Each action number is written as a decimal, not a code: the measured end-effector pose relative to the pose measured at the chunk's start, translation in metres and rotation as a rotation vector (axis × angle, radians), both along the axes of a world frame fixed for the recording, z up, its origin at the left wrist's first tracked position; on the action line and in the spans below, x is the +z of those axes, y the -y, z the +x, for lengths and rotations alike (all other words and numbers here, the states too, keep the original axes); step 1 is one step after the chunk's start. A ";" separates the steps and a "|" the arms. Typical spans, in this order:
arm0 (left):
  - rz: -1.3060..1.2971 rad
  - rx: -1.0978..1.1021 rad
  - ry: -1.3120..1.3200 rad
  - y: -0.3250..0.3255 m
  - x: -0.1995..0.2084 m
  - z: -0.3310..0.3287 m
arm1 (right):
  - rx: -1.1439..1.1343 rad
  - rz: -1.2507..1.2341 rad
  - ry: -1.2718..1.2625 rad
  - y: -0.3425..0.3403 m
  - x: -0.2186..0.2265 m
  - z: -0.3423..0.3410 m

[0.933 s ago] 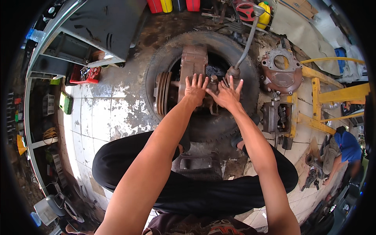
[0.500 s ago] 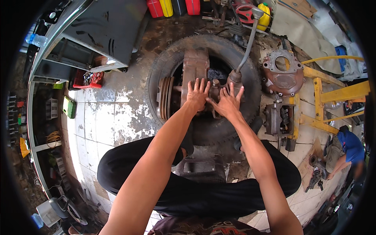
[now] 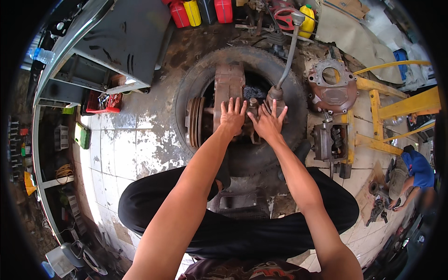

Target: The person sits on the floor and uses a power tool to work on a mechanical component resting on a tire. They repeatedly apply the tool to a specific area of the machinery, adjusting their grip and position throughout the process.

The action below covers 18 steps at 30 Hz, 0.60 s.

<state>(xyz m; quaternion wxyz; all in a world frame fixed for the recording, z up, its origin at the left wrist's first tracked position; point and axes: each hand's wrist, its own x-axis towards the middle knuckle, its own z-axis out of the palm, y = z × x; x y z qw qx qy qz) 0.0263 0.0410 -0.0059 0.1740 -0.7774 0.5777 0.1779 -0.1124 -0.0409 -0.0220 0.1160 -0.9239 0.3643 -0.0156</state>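
A brown metal gearbox (image 3: 229, 77) rests on a large black tyre (image 3: 193, 77) lying on the floor in front of me. My left hand (image 3: 232, 119) lies on its casing, fingers spread and stretched forward. Beside it, my right hand (image 3: 269, 122) rests with fingers apart near the base of the gear lever (image 3: 290, 58). That lever tilts up and away to the right. A grooved, rusty round drum (image 3: 195, 121) sits on the gearbox's left side. Neither hand grips anything. The parts under my palms are hidden.
A bell housing (image 3: 332, 88) and an open gear casing (image 3: 330, 142) lie to the right, near a yellow metal frame (image 3: 387, 111). Another person (image 3: 416, 169) handles parts at far right. A metal workbench (image 3: 123, 39) stands left; coloured jerrycans (image 3: 192, 13) stand at the back.
The whole view has shifted slightly. Both my hands stay spread on the gearbox, nearly in the same places. At the right, the other person's arms and hands have moved.
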 end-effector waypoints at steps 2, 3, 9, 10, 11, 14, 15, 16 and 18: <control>-0.010 -0.002 -0.015 0.001 0.001 -0.002 | -0.083 0.059 -0.012 0.001 -0.003 0.011; -0.013 0.011 -0.025 0.000 0.002 -0.001 | -0.062 -0.035 0.028 -0.006 -0.008 0.007; -0.006 0.030 -0.028 0.002 0.005 -0.003 | -0.011 -0.009 -0.007 -0.001 -0.009 -0.003; -0.007 0.027 -0.026 0.002 0.006 -0.003 | -0.018 0.021 -0.049 0.002 -0.004 0.003; -0.019 0.015 -0.019 -0.001 0.004 0.001 | -0.050 0.022 -0.033 -0.002 -0.005 0.010; -0.049 0.035 -0.028 -0.006 0.001 -0.001 | 0.027 -0.056 -0.040 -0.020 -0.003 -0.013; -0.008 0.033 -0.023 -0.004 0.002 -0.003 | 0.040 -0.064 0.034 -0.022 -0.002 -0.020; -0.018 0.022 -0.001 -0.001 0.003 0.002 | 0.046 -0.067 0.040 -0.016 -0.003 -0.014; -0.026 -0.015 0.025 0.001 -0.003 0.000 | 0.043 -0.063 0.032 -0.001 -0.002 -0.007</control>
